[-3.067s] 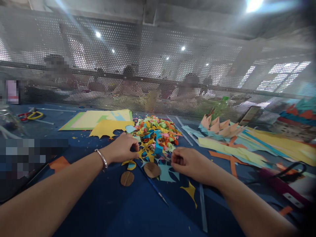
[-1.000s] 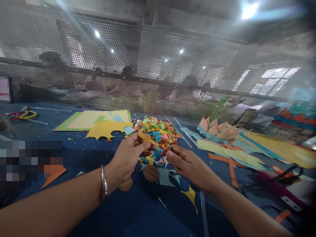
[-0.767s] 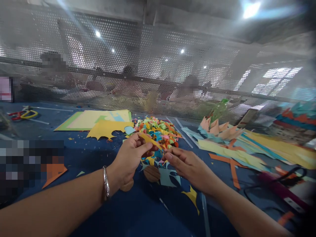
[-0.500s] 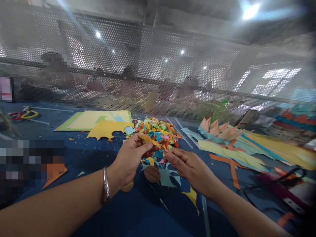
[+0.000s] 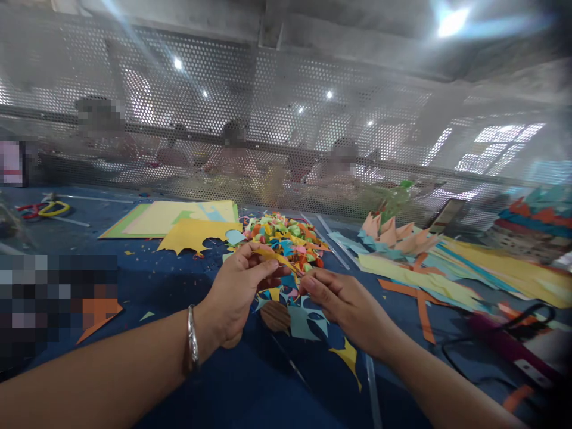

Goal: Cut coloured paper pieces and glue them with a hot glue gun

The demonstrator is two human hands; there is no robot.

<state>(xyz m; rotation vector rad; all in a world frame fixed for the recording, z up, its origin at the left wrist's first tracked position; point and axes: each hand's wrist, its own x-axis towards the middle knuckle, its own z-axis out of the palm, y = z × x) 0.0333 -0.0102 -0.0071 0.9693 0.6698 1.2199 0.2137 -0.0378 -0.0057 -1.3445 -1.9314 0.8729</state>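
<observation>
My left hand, with a silver bangle on its wrist, pinches a curved piece of yellow paper between thumb and fingers. At the paper's right end, the fingertips of my right hand are closed on something thin that I cannot make out. Just beyond both hands lies a heap of small coloured paper pieces. Below the paper, on the dark blue tabletop, are a brown wood-grained round piece and pale blue cut paper scraps. A pointed yellow scrap lies under my right wrist.
Sheets of paper and a cut yellow sheet lie back left, scissors farther left. Rightward are folded peach paper points, orange strips and a purple power strip with a cable. A perforated metal screen stands behind; people show through.
Both hands stay nearly in place, still at the yellow paper. The paper and my fingers have shifted only very slightly.
</observation>
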